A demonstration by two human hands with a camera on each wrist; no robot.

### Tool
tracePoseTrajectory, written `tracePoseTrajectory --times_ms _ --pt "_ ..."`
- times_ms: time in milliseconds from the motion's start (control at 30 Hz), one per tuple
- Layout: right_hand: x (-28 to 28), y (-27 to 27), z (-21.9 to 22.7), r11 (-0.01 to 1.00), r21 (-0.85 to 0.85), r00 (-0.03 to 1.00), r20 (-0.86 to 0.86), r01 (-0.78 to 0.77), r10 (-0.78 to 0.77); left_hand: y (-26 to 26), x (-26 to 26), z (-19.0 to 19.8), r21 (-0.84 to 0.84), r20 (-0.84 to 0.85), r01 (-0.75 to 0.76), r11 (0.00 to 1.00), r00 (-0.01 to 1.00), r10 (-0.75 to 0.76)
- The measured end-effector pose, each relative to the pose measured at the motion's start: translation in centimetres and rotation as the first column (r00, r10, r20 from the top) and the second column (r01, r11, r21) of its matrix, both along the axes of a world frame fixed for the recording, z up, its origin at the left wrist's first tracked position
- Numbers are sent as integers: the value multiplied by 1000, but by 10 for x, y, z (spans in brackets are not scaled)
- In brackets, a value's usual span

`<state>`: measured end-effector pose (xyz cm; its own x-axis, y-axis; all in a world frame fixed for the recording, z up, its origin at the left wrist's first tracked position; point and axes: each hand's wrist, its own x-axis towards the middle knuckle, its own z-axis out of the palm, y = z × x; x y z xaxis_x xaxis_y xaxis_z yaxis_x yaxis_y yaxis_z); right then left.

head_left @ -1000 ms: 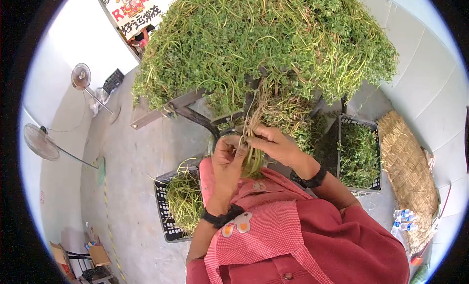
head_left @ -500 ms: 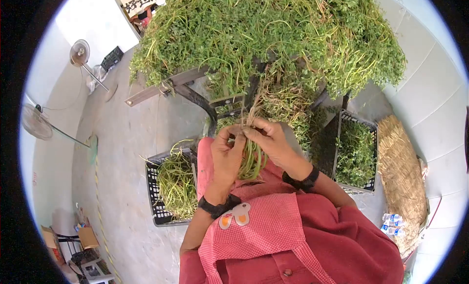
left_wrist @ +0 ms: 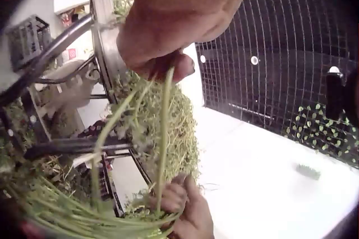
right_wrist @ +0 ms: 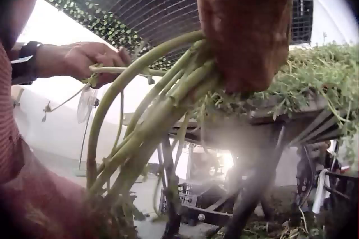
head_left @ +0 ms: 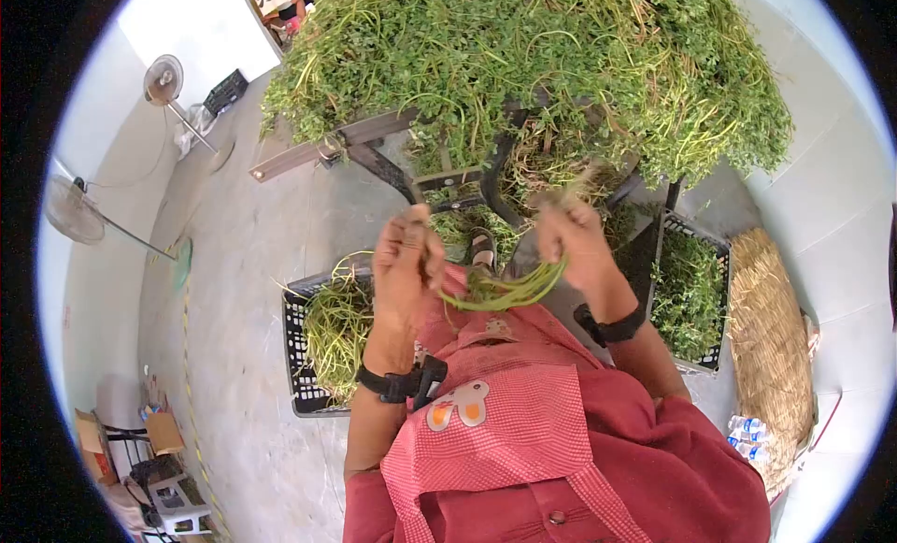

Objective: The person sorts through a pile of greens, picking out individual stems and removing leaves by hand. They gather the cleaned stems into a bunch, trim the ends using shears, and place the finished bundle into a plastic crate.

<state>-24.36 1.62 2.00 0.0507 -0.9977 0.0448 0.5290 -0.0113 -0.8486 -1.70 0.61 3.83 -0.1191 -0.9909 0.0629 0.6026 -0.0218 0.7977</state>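
My right hand (head_left: pixel 572 239) curls its fingers round a bundle of green stems (head_left: pixel 509 291); my left hand (head_left: pixel 404 263) pinches a few stems drawn from it, the bundle bowing between them above my lap. Behind, a table (head_left: pixel 308 155) heaped with greens (head_left: pixel 523 57); black crates (head_left: pixel 297 356) of cuttings flank me, straw (head_left: pixel 775 337) beside the right one. The wrist views blur the fingertips.

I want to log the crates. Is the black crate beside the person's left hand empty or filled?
Filled. The black crate holds a heap of green stems reaching above its rim.
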Motion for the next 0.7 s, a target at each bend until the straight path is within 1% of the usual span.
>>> tracePoseTrajectory --times_ms 33,67,100,167,200,233,300,333,367,433,467,500,533,600,633,700 --pt "11 5 11 997 33 984 -159 -74 78 5 -9 3 26 71 76 997 994 -77" --pt "20 10 18 992 -2 974 -193 -123 120 8 -17 3 57 139 148 987 978 -154" --pt "29 12 21 993 1 974 -194 -117 115 10 -22 2 60 137 154 986 977 -161" --pt "41 12 23 980 -79 943 -296 -184 153 12 -28 -2 18 202 296 955 934 -294" --pt "38 8 11 976 -52 952 -234 -213 196 14 -30 -1 43 198 302 952 932 -305" --pt "37 9 13 975 -48 952 -232 -215 199 15 -29 2 48 198 300 953 932 -304" --pt "35 11 21 997 38 983 -168 -72 78 16 -27 8 194 21 389 901 916 -400" --pt "34 6 17 1000 27 966 -260 -5 11 16 -28 4 195 18 388 901 917 -399" --pt "31 6 15 1000 29 965 -262 -4 12 15 -30 -3 130 139 191 973 968 -209" --pt "28 9 16 996 78 963 -268 41 -19 14 -28 -7 40 242 -2 999 970 -8" --pt "27 9 17 996 78 963 -270 44 -21 12 -19 -6 -122 453 -1 993 890 57" --pt "28 10 18 997 67 971 -236 42 -26 11 -14 -6 -277 626 34 960 765 153" --pt "28 10 18 998 55 979 -202 39 -28 13 -16 -7 -278 625 34 960 765 154" --pt "31 8 14 998 31 972 -230 60 -51 17 -20 -8 -121 579 234 965 806 -123" --pt "31 7 12 996 8 963 -256 84 -79 17 -20 -8 -121 579 232 965 806 -121" --pt "31 9 12 997 -13 958 -278 74 -75 18 -21 -9 -27 494 365 931 814 -305"
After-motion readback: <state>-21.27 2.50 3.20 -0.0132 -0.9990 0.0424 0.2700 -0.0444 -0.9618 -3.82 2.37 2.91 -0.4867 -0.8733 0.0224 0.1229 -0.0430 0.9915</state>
